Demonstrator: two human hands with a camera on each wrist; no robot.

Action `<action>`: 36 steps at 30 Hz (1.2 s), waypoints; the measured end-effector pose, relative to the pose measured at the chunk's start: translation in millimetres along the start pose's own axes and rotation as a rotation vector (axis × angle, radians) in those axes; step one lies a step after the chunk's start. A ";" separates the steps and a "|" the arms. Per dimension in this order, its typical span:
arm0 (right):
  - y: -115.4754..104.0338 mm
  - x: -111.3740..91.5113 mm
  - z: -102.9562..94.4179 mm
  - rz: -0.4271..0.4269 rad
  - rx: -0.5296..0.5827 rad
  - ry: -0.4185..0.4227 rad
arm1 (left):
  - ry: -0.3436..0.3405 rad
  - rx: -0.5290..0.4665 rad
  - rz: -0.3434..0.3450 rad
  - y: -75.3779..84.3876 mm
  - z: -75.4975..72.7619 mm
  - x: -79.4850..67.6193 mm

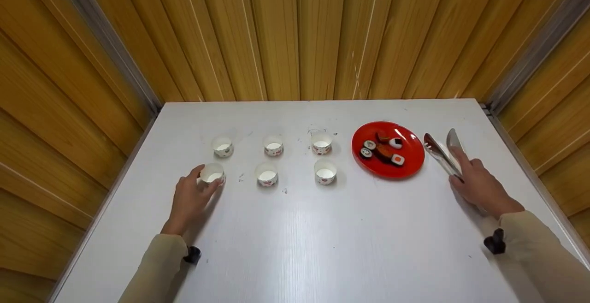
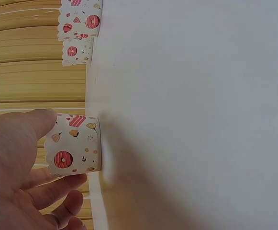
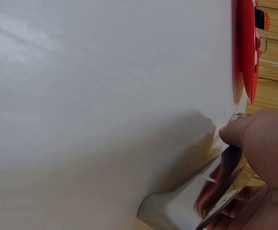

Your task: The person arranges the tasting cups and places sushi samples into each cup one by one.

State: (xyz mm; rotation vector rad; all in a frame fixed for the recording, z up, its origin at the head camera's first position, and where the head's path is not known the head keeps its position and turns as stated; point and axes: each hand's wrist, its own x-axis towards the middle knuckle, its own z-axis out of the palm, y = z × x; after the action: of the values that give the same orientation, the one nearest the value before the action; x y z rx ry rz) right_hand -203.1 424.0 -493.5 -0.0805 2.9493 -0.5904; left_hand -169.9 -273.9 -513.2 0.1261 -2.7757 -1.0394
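Note:
My left hand [image 1: 190, 197] holds a white paper baking cup [image 1: 213, 174] at the front left. In the left wrist view the thumb is on one side of this cup [image 2: 79, 143] and the fingers on the other; its sides carry doughnut and cake prints, and its rim is scalloped. At the right, my right hand [image 1: 481, 185] grips metal serving tongs [image 1: 442, 155], whose two arms stand apart with the tips toward the back. The bent end of the tongs [image 3: 170, 208] shows low in the right wrist view, close over the table.
More baking cups [image 1: 274, 146] stand in two rows. A red plate [image 1: 387, 172] between cups and tongs bears several sushi pieces [image 1: 397, 159]. Wood-look panels [image 1: 318, 35] enclose the white table [image 1: 295, 243] at the back and sides.

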 end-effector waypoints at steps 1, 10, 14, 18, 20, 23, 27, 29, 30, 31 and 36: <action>0.0 0.0 -0.1 -0.001 0.000 0.000 | 0.000 0.000 -0.001 0.1 -0.1 0.0; 1.0 0.0 0.3 -0.004 0.012 0.002 | -0.006 0.003 -0.011 0.0 -0.2 -0.5; 2.7 -1.5 0.2 -0.027 0.016 0.030 | -0.010 0.004 -0.018 -0.3 0.5 -0.4; 3.5 -2.5 -0.8 -0.047 -0.012 0.076 | -0.009 0.000 -0.015 -0.1 0.3 -0.1; 2.8 -2.7 -2.5 -0.050 -0.025 0.092 | -0.007 0.000 -0.017 -0.4 0.0 -0.3; 1.9 -3.3 -6.8 -0.057 -0.043 0.118 | 0.005 0.002 0.003 -1.0 0.1 -0.8; 1.5 -5.2 -13.8 -0.055 -0.053 0.128 | 0.022 0.008 0.039 -2.0 0.4 -1.0; 1.8 -6.3 -17.9 -0.056 -0.061 0.126 | 0.023 0.009 0.041 -2.2 0.6 -1.0; 1.9 -6.8 -20.1 -0.059 -0.067 0.125 | 0.023 0.008 0.040 -2.2 0.6 -1.0; 2.4 -7.3 -22.2 -0.064 -0.073 0.128 | 0.021 0.007 0.038 -2.3 0.5 -0.8; 4.0 -8.2 -33.7 -0.093 -0.098 0.150 | 0.010 0.001 0.023 -2.2 0.2 -0.2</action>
State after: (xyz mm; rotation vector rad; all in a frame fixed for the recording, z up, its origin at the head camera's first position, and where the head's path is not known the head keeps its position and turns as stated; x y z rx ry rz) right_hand -199.9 441.1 -463.3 -0.1926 3.1337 -0.4829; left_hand -169.6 -275.4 -514.8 0.0987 -2.7623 -1.0289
